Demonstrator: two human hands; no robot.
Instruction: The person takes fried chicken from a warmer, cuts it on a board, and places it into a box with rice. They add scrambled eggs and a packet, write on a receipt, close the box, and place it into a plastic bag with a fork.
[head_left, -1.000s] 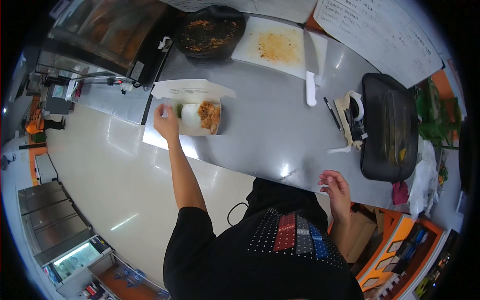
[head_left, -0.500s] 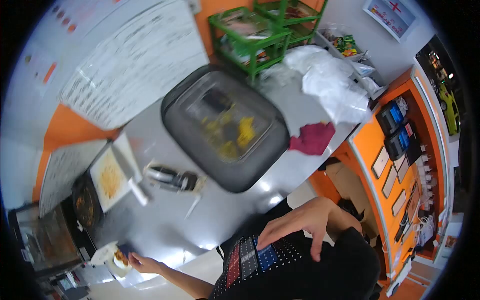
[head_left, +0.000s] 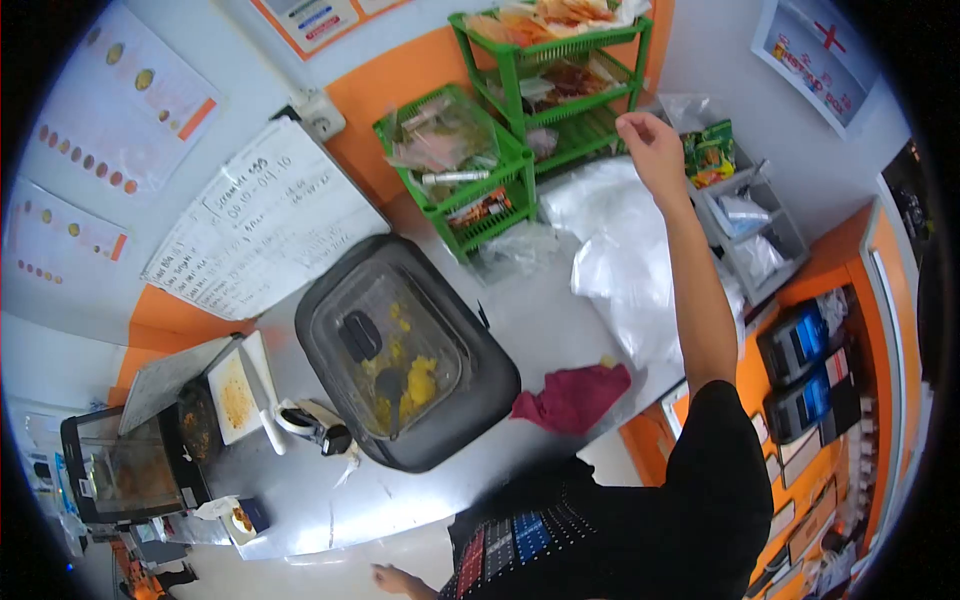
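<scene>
My right hand (head_left: 655, 155) is raised at the end of the outstretched arm, beside the lower tier of the tall green rack (head_left: 510, 95) and above the clear plastic bags (head_left: 625, 270). Its fingers are loosely bent, and nothing shows in them. Low in the view, off the counter's front edge, hangs my left hand (head_left: 395, 580), fingers slightly curled and nothing visible in it. On the counter's left end sits a small paper-lined container with food (head_left: 242, 522), apart from both hands. A black warmer (head_left: 420, 450) with a transparent lid holds yellow scrambled egg (head_left: 420, 382).
A maroon cloth (head_left: 575, 398) lies right of the warmer. Farther left are a white cutting board (head_left: 235, 400), a knife (head_left: 271, 432), a dark pan (head_left: 198, 425) and a glass-fronted oven (head_left: 130, 465). Grey bins (head_left: 745, 215) with packets stand at right, near an orange shelf unit (head_left: 835, 270).
My right hand has moved from before my chest up and away to the green rack. My left hand has left the food container and drawn back right. The view has shifted.
</scene>
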